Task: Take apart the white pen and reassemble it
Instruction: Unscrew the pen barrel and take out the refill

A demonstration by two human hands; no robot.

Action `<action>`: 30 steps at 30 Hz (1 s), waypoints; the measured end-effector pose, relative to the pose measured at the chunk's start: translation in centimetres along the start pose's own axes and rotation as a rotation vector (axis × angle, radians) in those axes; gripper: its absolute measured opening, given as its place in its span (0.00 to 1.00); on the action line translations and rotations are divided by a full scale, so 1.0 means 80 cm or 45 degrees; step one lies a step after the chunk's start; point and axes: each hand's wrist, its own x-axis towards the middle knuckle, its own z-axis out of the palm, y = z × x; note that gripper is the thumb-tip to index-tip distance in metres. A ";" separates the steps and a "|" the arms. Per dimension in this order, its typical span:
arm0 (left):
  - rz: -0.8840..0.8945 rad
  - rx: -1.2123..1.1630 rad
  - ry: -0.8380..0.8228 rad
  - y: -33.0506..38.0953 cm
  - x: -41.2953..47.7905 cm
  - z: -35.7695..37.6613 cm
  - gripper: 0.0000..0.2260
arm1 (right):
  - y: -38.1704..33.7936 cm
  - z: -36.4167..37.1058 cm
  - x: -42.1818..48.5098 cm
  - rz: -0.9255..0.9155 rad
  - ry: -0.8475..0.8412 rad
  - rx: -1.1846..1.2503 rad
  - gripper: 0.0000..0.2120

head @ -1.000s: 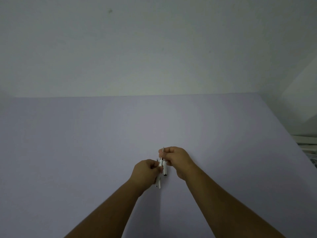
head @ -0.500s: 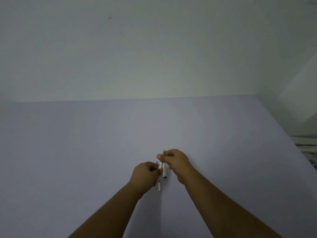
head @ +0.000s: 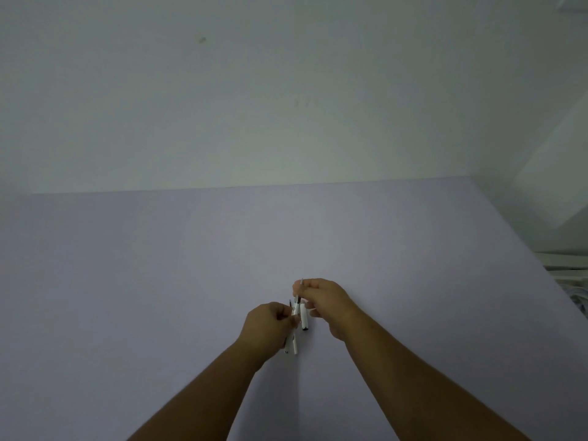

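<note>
Both hands hold white pen pieces close together above the pale lilac table (head: 159,281). My left hand (head: 267,326) grips a white pen barrel (head: 291,345) whose lower end sticks out below the fist. My right hand (head: 324,300) pinches a thin refill (head: 299,296) that pokes up past its fingers and runs down toward the left hand. Another short white pen piece (head: 304,318) with a dark end hangs under the right fingers. The fingers hide where the parts meet.
A plain pale wall (head: 286,106) rises behind the table's far edge. The table's right edge slants down at the right, with white slatted furniture (head: 566,265) beyond it.
The two hands have stayed together with only small shifts. The thin refill now shows a little more above my right fingers. The camera has tipped slightly.
</note>
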 end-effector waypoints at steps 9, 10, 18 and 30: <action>-0.007 0.018 -0.007 0.000 0.001 0.000 0.05 | 0.000 0.001 0.002 0.016 -0.003 -0.034 0.08; -0.007 0.015 -0.009 0.000 0.001 0.000 0.05 | 0.001 0.001 0.003 0.013 0.022 -0.047 0.08; 0.001 0.022 0.010 -0.004 0.010 0.000 0.05 | -0.007 -0.002 0.005 0.004 -0.036 0.019 0.06; 0.010 0.019 0.011 -0.006 0.017 0.002 0.06 | -0.005 -0.004 0.012 0.049 0.037 -0.077 0.11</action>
